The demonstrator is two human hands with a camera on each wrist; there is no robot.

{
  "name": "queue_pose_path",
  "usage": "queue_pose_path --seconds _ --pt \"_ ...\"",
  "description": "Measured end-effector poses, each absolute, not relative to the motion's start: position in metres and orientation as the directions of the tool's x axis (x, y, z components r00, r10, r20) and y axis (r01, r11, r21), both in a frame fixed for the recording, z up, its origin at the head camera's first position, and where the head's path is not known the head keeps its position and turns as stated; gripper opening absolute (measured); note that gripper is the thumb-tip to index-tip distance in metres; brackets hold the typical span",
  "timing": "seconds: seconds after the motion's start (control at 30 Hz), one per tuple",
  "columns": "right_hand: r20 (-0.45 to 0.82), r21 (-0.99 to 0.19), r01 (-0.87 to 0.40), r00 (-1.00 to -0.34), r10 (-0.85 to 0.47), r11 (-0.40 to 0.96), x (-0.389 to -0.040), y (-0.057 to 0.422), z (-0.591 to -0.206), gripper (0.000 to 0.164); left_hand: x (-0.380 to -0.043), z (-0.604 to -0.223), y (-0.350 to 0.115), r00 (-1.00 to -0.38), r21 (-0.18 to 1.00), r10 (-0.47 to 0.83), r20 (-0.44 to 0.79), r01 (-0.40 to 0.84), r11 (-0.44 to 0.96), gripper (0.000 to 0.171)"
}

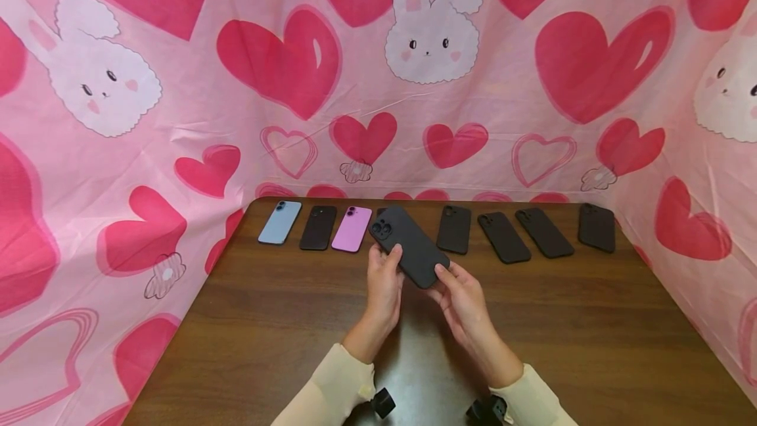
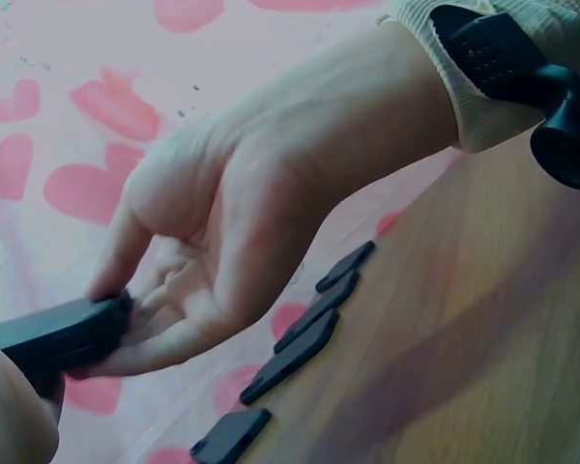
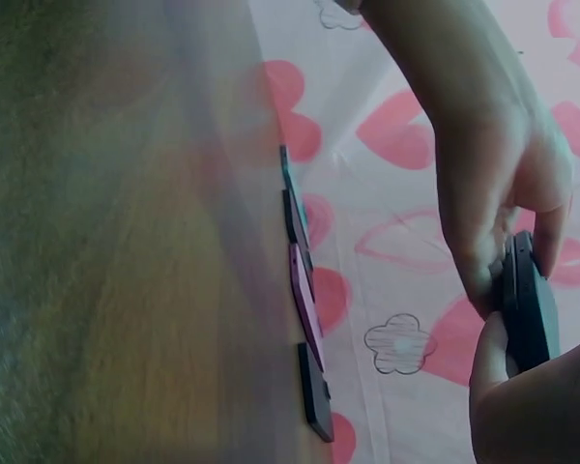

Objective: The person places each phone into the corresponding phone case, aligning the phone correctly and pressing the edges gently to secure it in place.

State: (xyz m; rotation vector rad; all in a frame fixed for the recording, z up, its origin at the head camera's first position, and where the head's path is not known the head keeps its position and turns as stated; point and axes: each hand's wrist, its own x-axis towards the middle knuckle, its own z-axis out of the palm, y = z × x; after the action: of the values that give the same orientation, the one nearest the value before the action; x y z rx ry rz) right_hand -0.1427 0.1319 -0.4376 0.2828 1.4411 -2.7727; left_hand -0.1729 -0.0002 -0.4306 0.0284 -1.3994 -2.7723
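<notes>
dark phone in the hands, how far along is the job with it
Done: the dark phone is clear of the table. In hand: the left hand and right hand both grip it, its camera side showing in the head view. Remaining: probably setting it down, perhaps near the blue phone and pink phone that lie toward the table's far edge. Whether those were handled, I can't tell.

Dark phone (image 1: 416, 248) with corner camera lenses (image 1: 382, 228), slantwise between both hands (image 1: 384, 284).
</notes>
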Motion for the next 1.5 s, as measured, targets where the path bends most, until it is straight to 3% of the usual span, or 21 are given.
queue_pose_path --seconds 0.2,0.3,0.43,0.57,0.67,0.8,0.93,1.13,1.33,1.5 --pt "-0.100 -0.836 0.058 -0.994 0.046 -0.546 -0.140 0.148 -0.435 0.013 -0.173 -0.430 -0.013 -1.000 0.850 0.014 0.028 0.016 -0.526 0.050" --pt "-0.054 -0.855 0.049 -0.999 -0.005 -0.516 -0.139 0.161 -0.432 0.015 -0.174 -0.430 -0.024 -0.996 0.866 0.069 0.049 0.008 -0.500 0.043" --pt "-0.005 -0.899 0.045 -0.996 -0.093 -0.435 -0.140 0.180 -0.429 0.016 -0.179 -0.431 -0.041 -0.981 0.887 0.182 0.069 -0.023 -0.460 0.030" --pt "-0.007 -0.950 0.052 -0.989 -0.147 -0.306 -0.142 0.195 -0.426 0.015 -0.186 -0.430 -0.055 -0.961 0.923 0.275 0.026 -0.083 -0.375 0.034" --pt "-0.041 -0.978 0.068 -0.990 -0.139 -0.196 -0.144 0.202 -0.424 0.032 -0.192 -0.428 -0.061 -0.954 0.963 0.299 -0.018 -0.097 -0.252 0.040" --pt "-0.084 -0.992 0.093 -0.991 -0.105 -0.088 -0.145 0.206 -0.424 0.050 -0.197 -0.426 -0.062 -0.963 0.999 0.269 -0.020 -0.027 -0.022 0.041" --pt "-0.094 -0.994 0.098 -0.990 -0.103 -0.038 -0.147 0.207 -0.426 0.051 -0.199 -0.428 -0.060 -0.976 0.982 0.213 0.049 0.087 0.170 0.035" --pt "-0.090 -0.996 0.088 -0.994 -0.067 0.034 -0.149 0.209 -0.426 0.050 -0.202 -0.426 -0.055 -0.969 0.930 0.212 0.124 0.188 0.317 0.032" --pt "-0.078 -0.994 0.076 -0.997 -0.023 0.077 -0.152 0.209 -0.424 0.049 -0.204 -0.429 -0.052 -0.957 0.917 0.234 0.170 0.240 0.318 0.030" --pt "-0.086 -0.989 0.086 -0.996 0.003 0.122 -0.153 0.209 -0.424 0.050 -0.205 -0.432 -0.049 -0.964 0.952 0.226 0.140 0.194 0.236 0.028"
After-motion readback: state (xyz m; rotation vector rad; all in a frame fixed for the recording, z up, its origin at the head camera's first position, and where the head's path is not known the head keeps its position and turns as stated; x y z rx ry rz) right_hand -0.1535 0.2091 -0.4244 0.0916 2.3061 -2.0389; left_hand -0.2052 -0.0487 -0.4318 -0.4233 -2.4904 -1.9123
